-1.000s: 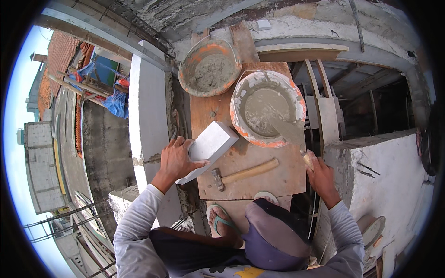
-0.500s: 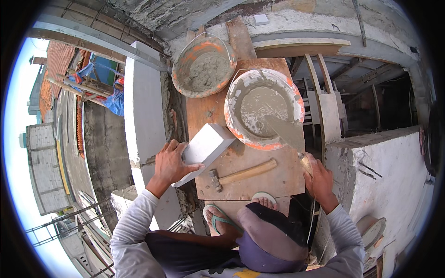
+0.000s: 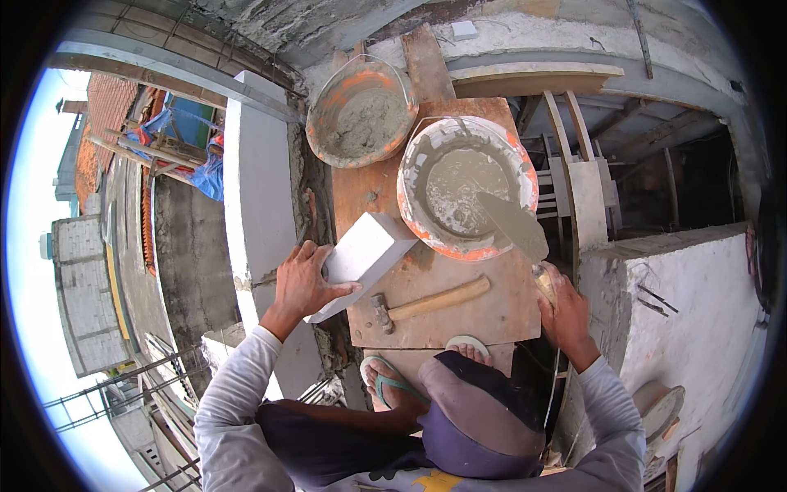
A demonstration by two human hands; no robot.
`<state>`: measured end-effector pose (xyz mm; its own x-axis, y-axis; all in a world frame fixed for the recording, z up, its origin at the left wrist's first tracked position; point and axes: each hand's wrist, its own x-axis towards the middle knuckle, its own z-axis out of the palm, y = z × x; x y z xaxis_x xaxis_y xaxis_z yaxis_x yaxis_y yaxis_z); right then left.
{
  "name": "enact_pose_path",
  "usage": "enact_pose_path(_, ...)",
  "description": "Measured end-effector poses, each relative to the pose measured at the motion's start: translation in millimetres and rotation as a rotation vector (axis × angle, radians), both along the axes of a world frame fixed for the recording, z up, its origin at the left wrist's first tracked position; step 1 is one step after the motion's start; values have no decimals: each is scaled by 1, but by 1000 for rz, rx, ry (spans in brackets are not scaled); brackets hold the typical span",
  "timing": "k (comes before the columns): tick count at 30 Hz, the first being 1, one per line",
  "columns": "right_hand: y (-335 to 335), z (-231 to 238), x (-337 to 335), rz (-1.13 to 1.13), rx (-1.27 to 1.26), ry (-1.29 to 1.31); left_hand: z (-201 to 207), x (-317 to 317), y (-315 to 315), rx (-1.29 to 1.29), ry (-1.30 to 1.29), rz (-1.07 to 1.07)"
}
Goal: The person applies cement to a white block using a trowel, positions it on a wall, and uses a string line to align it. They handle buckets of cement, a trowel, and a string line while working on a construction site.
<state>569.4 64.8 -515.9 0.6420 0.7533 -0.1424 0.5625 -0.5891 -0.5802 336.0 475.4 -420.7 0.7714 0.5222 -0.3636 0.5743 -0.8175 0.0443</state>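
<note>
A white rectangular block (image 3: 366,258) is gripped by my left hand (image 3: 305,281), thumb on the near face and fingers over its left side. It sits tilted next to a bucket. My right hand (image 3: 564,318) is closed round the wooden handle of a trowel (image 3: 515,223), whose mortar-coated blade reaches over the near right rim of that bucket. The orange-and-white bucket (image 3: 403,190) holds wet grey mortar (image 3: 467,182). Between my hands a hammer (image 3: 434,302) with a wooden handle lies on the plywood board (image 3: 508,320).
A second orange bucket (image 3: 316,131) with thicker grey mortar stands behind on the left. White block wall (image 3: 261,164) runs along the left side. A dark drop with timber pieces (image 3: 586,197) opens on the right, beside a rough white wall (image 3: 697,287). My sandalled feet (image 3: 393,381) rest on the near board.
The trowel blade has drawn slightly back and to the right over the bucket rim, its face turned. My left hand keeps hold of the block, almost unmoved.
</note>
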Motion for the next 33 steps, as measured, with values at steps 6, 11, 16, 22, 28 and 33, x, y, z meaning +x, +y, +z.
enact_pose_path(6,3,6,3,19,31,2,-2,-5,1,-8,-6,4)
enact_pose_path(11,14,18,5,47,-132,-23,-9,-17,5,34,-46,-36)
enact_pose_path(16,17,20,-5,25,-300,-71,-8,-19,4,33,-69,-30)
enact_pose_path(22,6,-4,-12,9,-159,-184,-6,-22,4,17,-78,-24)
enact_pose_path(28,11,8,-19,-29,-215,-241,-5,-23,5,25,-94,-37)
enact_pose_path(33,9,4,-24,-61,-136,-283,-4,-22,6,-8,-64,-6)
